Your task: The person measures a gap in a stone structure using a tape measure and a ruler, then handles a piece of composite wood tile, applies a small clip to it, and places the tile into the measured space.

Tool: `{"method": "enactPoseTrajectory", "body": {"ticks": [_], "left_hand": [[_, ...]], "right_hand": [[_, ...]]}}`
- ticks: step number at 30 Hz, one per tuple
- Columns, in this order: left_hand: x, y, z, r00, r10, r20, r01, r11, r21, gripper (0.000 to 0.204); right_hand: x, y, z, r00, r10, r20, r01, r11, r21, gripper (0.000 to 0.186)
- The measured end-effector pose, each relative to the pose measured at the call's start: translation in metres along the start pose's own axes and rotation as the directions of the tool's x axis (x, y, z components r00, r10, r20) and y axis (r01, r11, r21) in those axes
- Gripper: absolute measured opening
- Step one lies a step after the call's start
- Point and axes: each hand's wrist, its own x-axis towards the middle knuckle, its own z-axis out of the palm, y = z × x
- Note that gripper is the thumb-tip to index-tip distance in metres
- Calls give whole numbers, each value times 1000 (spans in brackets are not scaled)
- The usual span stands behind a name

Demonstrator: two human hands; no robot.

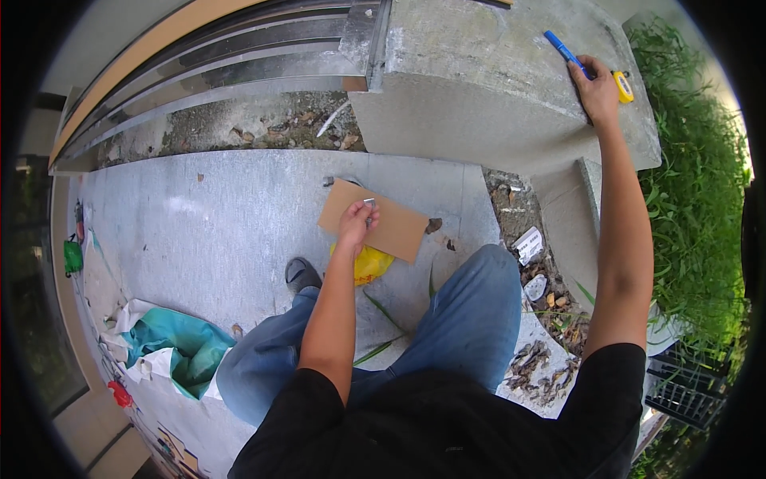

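Observation:
My left hand (355, 220) is closed on a small silver metal piece (369, 203) above a rectangle of brown cardboard (399, 231). A yellow plastic bag (367, 266) pokes out from beneath the cardboard. My right hand (598, 88) reaches up to the top of the concrete block (487, 48), fingers closed round a blue marker (562, 48). Just right of that hand is a yellow tape measure (622, 86); whether my fingers touch it I cannot tell.
A teal-and-white sack (175, 351) lies at lower left, with a green item (73, 256) and a red item (120, 393) along the left edge. Metal rails (223, 56) run at upper left. Plants (686, 223), leaf litter (542, 359) and a dark grate (685, 383) are on the right.

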Motion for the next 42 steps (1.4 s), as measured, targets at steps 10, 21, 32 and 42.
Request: {"method": "enactPoseTrajectory", "body": {"ticks": [10, 21, 32, 42], "left_hand": [[9, -33, -74, 962, -85, -259, 68, 995, -74, 18], [1, -21, -75, 978, -111, -177, 88, 987, -131, 24], [-2, 15, -20, 994, -11, -108, 12, 1000, 9, 23], [14, 35, -43, 970, 215, -110, -156, 906, 394, 20]], "right_hand": [[13, 26, 3, 999, -21, 40, 22, 999, -27, 46], [22, 40, 1, 998, -10, 65, 15, 997, -76, 52], [6, 17, -6, 998, -57, 19, 58, 998, -24, 45], [14, 22, -3, 999, -46, 19, 46, 999, -16, 49]]}}
